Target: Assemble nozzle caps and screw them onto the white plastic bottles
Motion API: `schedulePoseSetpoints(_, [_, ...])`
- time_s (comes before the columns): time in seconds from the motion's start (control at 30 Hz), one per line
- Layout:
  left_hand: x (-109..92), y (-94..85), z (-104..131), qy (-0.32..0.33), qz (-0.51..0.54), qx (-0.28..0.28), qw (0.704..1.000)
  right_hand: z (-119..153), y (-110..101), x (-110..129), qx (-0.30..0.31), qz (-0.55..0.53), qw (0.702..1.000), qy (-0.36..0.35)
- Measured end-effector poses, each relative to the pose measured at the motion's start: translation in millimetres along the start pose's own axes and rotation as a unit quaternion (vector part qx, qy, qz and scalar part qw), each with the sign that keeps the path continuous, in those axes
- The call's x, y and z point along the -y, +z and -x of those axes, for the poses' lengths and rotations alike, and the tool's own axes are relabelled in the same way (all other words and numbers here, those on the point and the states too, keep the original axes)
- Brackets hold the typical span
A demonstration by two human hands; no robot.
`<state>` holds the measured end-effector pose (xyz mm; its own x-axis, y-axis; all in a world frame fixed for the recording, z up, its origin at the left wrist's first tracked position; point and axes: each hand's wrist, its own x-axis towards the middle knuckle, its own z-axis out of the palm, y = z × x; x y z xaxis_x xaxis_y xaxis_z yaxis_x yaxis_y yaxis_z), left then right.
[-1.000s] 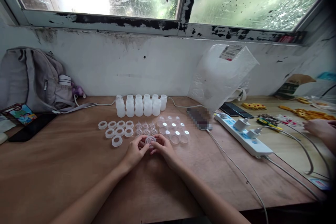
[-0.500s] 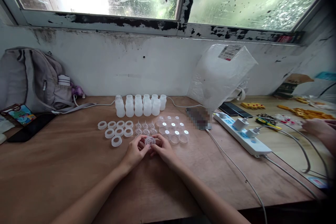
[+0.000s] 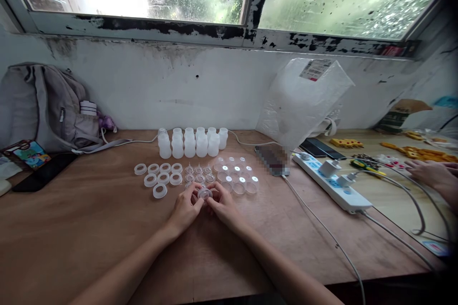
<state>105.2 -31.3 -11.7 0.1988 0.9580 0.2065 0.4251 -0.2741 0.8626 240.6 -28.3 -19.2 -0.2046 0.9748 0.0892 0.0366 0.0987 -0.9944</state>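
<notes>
Between the fingertips of my left hand [image 3: 186,206] and my right hand [image 3: 222,202] is a small clear round piece [image 3: 204,193], gripped from both sides just above the table. Several translucent rings [image 3: 160,191] lie to the left of my hands. Right behind my fingers stand several clear nipple-shaped pieces [image 3: 199,170], some partly hidden by the hands. Several clear round caps [image 3: 239,188] are grouped to the right. Farther back, frosted white bottles [image 3: 189,145] stand upright in rows.
A white power strip [image 3: 332,182] with plugs and cables lies at the right, near a phone [image 3: 272,160]. Behind it leans a plastic bag [image 3: 304,100]. A grey backpack [image 3: 46,109] sits at the far left. Another person's hand [image 3: 432,174] is at the right edge, near yellow parts.
My hands stay together on the clear piece with barely any shift. The other person's hand at the right has moved slightly left. The whole view has shifted a little.
</notes>
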Motion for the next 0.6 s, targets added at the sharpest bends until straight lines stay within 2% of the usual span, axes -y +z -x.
schedulePoseSetpoints(0.17, [2.5,0.6,0.5,0.008,-0.011,-0.02,1.0,1.8,0.4,1.4,-0.003,0.027,1.0,-0.009])
schedulePoseSetpoints(0.3, [3.6,0.2,-1.6,-0.01,0.017,-0.025,0.999,1.0,-1.4,2.0,0.009,0.026,0.999,-0.015])
schedulePoseSetpoints(0.6, [-5.4,-3.1,-0.5,-0.027,0.077,0.004,0.997,0.8,-9.2,3.5,-0.033,0.105,0.993,-0.035])
